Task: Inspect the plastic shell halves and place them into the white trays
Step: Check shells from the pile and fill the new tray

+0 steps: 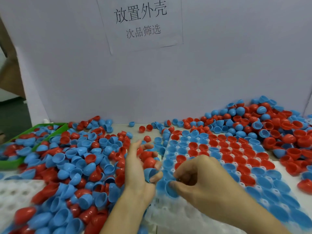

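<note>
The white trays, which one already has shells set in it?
The white tray on the right, under the right hand: blue and red halves fill its cups. The left white tray's visible cups hold none.

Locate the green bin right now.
In the head view the green bin sits at the far left edge of the table, holding red and blue shell halves, beyond the white tray at lower left.

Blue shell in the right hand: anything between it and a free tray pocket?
Nothing visible does. The right hand pinches the blue shell directly over the white tray, at the near edge of the filled rows. Empty pockets lie just in front of it, toward the camera. The left hand, holding several shells, sits off to the side.
</note>
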